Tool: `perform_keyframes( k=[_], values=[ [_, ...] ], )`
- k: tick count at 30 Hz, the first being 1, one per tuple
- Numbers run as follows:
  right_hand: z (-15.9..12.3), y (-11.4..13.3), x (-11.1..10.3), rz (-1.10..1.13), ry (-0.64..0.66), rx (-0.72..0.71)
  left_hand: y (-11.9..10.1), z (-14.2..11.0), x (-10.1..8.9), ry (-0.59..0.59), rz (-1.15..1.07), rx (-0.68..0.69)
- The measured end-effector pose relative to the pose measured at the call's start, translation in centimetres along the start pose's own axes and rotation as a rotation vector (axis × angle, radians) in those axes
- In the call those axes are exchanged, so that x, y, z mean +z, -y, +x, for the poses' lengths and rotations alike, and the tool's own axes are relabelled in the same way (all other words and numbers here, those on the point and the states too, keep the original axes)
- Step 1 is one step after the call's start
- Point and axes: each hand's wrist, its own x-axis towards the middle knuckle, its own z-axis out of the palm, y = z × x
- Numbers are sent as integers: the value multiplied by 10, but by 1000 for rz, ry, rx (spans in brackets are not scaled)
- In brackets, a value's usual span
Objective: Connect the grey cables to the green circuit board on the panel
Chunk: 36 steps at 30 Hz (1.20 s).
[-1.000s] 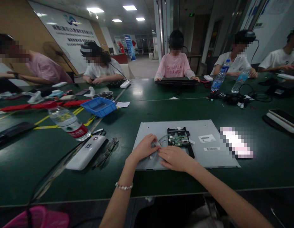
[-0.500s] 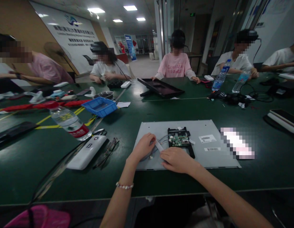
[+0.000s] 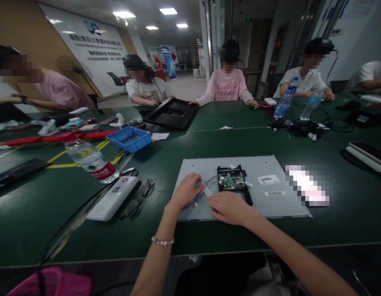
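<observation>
A flat grey metal display panel (image 3: 279, 205) lies on the green table in front of me, with a green circuit board (image 3: 232, 182) in a black bracket on it. My left hand (image 3: 188, 190) is closed in a pinch at the upper end of a white strip of tape (image 3: 206, 189). On the strip's lower end, the fingers of my right hand (image 3: 229, 208) press together, palm down over the panel. Thin grey cables (image 3: 212, 180) run from the board beneath the strip and towards my left hand. My fingers partly hide the strip's ends.
Left of the panel lie eyeglasses (image 3: 139, 199), a white power bank (image 3: 113, 199) and a tilted water bottle (image 3: 90, 158). A blue tray (image 3: 129, 139) sits farther back. A phone (image 3: 307, 186) is at the panel's right. Across the table, co-workers sit near a black monitor frame (image 3: 172, 114).
The black frame across the table has moved left, from one co-worker towards another. My hands stay almost in place on the strip.
</observation>
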Motion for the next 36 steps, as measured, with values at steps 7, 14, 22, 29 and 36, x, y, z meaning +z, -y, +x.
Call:
perform_keyframes(
  k=[7,14,22,29,36],
  values=[
    [-5,5,0,-6,-8,28,-1,0,0,-16,-21,10],
    [-6,10,-4,39,-41,55,-6,-1,-3,-17,49,54],
    [-38,-49,-38,198,-284,349,-8,-1,-5,-219,17,8],
    [-72,-129,-31,328,-197,590,1,-1,-3,-269,112,-5],
    [-80,-131,-11,395,-170,599,2,-2,-1,-207,177,-38]
  ],
)
